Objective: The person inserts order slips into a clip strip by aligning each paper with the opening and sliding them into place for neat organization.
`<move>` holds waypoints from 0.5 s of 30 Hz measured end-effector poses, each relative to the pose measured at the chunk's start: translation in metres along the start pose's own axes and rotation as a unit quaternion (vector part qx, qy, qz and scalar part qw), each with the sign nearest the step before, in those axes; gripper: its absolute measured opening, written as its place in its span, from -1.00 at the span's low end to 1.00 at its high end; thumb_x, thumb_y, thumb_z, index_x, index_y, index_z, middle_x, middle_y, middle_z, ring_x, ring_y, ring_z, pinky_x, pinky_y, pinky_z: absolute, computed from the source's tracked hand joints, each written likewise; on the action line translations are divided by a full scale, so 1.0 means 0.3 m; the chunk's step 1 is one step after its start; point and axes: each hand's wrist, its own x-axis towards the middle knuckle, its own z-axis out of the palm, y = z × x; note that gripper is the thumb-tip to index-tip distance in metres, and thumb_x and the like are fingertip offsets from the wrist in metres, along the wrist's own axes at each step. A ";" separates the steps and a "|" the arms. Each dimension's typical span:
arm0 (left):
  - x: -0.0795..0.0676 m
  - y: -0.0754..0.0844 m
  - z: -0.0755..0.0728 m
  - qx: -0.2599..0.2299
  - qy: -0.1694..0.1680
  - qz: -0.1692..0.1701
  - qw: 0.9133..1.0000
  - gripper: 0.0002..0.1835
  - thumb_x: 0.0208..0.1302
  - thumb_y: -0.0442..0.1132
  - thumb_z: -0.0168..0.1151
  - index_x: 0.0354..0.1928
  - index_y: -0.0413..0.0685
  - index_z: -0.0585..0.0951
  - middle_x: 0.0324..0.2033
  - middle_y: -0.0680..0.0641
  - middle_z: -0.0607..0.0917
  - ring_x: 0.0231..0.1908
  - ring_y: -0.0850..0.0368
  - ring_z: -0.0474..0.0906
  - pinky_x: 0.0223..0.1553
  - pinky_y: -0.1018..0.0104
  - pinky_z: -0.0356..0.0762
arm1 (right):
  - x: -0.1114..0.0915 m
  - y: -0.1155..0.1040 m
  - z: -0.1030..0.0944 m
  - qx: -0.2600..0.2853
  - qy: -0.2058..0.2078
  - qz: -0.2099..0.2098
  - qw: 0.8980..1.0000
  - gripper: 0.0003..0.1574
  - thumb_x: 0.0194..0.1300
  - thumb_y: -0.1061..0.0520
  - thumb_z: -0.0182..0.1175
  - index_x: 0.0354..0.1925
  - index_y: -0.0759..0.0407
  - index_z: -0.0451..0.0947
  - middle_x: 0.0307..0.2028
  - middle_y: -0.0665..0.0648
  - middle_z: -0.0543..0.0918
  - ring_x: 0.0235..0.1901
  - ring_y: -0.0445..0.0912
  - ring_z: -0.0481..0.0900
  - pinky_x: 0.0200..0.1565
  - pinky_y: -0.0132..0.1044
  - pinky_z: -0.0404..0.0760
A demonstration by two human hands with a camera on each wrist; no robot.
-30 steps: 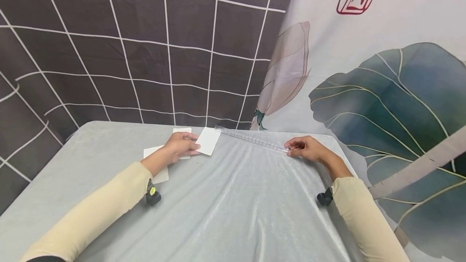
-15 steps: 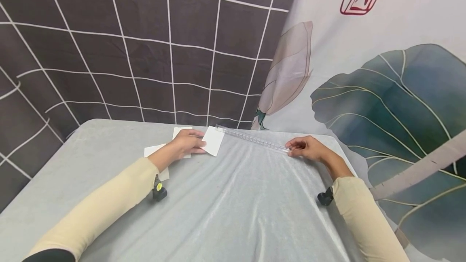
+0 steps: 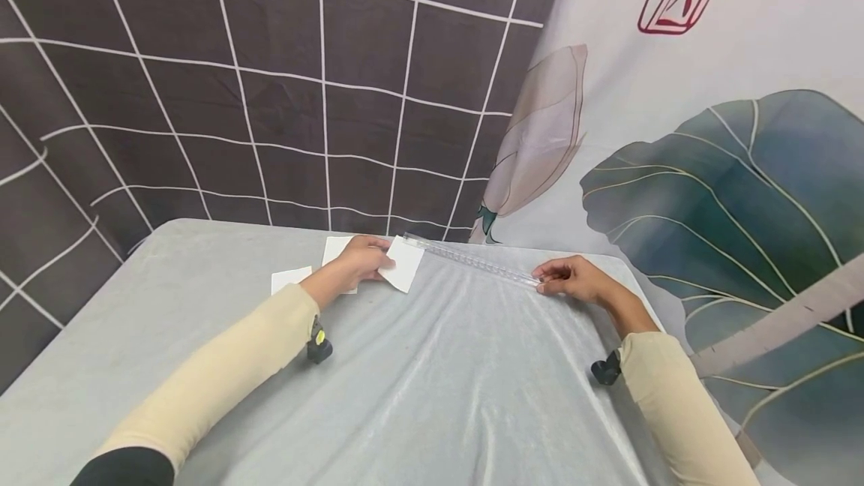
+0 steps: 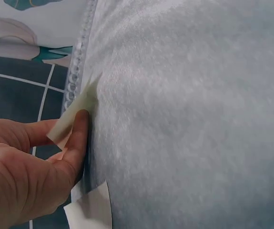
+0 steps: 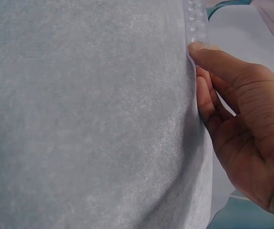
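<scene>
My left hand (image 3: 364,257) pinches a small white paper card (image 3: 406,266) between thumb and fingers, at the far side of the table. In the left wrist view the card (image 4: 77,114) is tilted, and its far end shows two pointed corners. The card's upper corner overlaps the left end of a long clear plastic strip (image 3: 472,261) with a row of rounded shapes along it. The strip slants down to the right along the table's back edge. My right hand (image 3: 574,277) pinches its right end, thumb on top in the right wrist view.
Beside and partly behind my left hand lie two more white cards, one nearer the back (image 3: 337,248) and one further left (image 3: 290,278). A pale grey, wrinkled cloth (image 3: 432,381) covers the table. Behind it hang a dark gridded curtain (image 3: 270,111) and a leaf-printed one (image 3: 729,171).
My left hand has slid right with the card, so the card overlaps more of the strip's left end. My right hand keeps its hold. The head view has shifted slightly.
</scene>
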 end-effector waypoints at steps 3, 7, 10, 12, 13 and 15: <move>0.002 0.001 0.009 0.001 0.000 0.005 1.000 -0.30 0.45 -0.54 0.26 0.61 -0.41 0.40 0.46 -0.47 0.57 0.39 -0.33 0.68 0.47 -0.05 0.76 | 0.002 0.003 0.000 0.004 -0.003 0.000 1.000 -0.56 0.48 0.22 0.52 0.22 0.40 0.75 0.01 0.31 0.88 -0.16 -0.34 0.69 -0.11 -0.50 0.68; 0.010 -0.004 0.014 0.012 -0.004 0.011 1.000 -0.32 0.45 -0.53 0.28 0.59 -0.40 0.42 0.46 -0.47 0.55 0.41 -0.35 0.65 0.49 -0.08 0.74 | 0.003 0.006 -0.001 0.006 -0.006 0.004 1.000 -0.55 0.48 0.21 0.51 0.24 0.39 0.75 0.01 0.29 0.88 -0.15 -0.35 0.68 -0.10 -0.50 0.68; 0.014 -0.010 0.012 0.021 -0.003 0.009 1.000 -0.33 0.47 -0.51 0.28 0.59 -0.38 0.43 0.48 -0.45 0.54 0.44 -0.35 0.63 0.51 -0.08 0.72 | 0.005 0.007 -0.002 0.004 -0.010 0.008 1.000 -0.54 0.48 0.20 0.52 0.24 0.38 0.76 0.01 0.27 0.88 -0.15 -0.35 0.67 -0.09 -0.49 0.67; 0.018 -0.011 0.011 0.018 -0.002 0.006 1.000 -0.33 0.47 -0.50 0.29 0.59 -0.36 0.43 0.49 -0.43 0.54 0.46 -0.34 0.62 0.54 -0.07 0.69 | 0.008 0.007 -0.003 0.001 -0.013 0.008 1.000 -0.54 0.48 0.19 0.52 0.25 0.37 0.76 0.01 0.26 0.88 -0.15 -0.34 0.66 -0.09 -0.49 0.67; 0.019 -0.011 0.011 0.017 -0.001 0.006 1.000 -0.33 0.47 -0.51 0.29 0.59 -0.36 0.44 0.49 -0.43 0.54 0.46 -0.34 0.61 0.54 -0.07 0.69 | 0.009 0.007 -0.003 0.000 -0.014 0.009 1.000 -0.54 0.48 0.18 0.52 0.24 0.37 0.76 0.01 0.26 0.88 -0.15 -0.34 0.66 -0.09 -0.49 0.67; 0.018 -0.010 0.012 0.019 0.001 0.006 1.000 -0.34 0.47 -0.50 0.30 0.58 -0.36 0.45 0.50 -0.42 0.53 0.46 -0.33 0.61 0.55 -0.07 0.68 | 0.011 0.007 -0.004 -0.002 -0.015 0.009 1.000 -0.54 0.48 0.18 0.52 0.24 0.37 0.76 0.01 0.25 0.88 -0.15 -0.33 0.65 -0.11 -0.49 0.66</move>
